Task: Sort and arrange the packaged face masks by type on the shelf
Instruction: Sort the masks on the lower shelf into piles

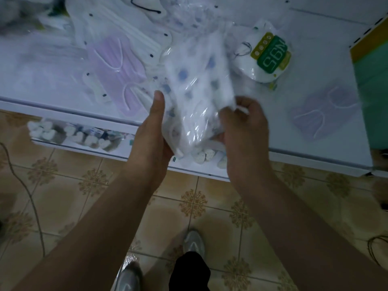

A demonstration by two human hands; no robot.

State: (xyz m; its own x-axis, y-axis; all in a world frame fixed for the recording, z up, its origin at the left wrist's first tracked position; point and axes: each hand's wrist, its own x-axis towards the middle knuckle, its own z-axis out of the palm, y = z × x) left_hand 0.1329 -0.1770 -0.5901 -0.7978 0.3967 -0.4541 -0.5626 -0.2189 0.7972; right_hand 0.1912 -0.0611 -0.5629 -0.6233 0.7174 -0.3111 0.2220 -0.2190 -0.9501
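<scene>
With both hands, left hand [155, 131] and right hand [243, 124], pinching the dotted mask packet [199, 91], lay it flat on the shelf [315, 66] apart from the N95 pack [266, 57]

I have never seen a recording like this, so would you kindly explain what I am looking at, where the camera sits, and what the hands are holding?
There is no machine here: a person works with bare hands, and the single picture comes from a camera worn on the head, looking down. Both hands hold one clear packet of dotted masks above the white shelf; the left hand supports its side and the right hand has a grip on its lower corner. On the shelf lie an N95 packet, a purple mask packet to the right, another purple packet and white mask packets to the left. Below are tiled floor and shoes.
</scene>
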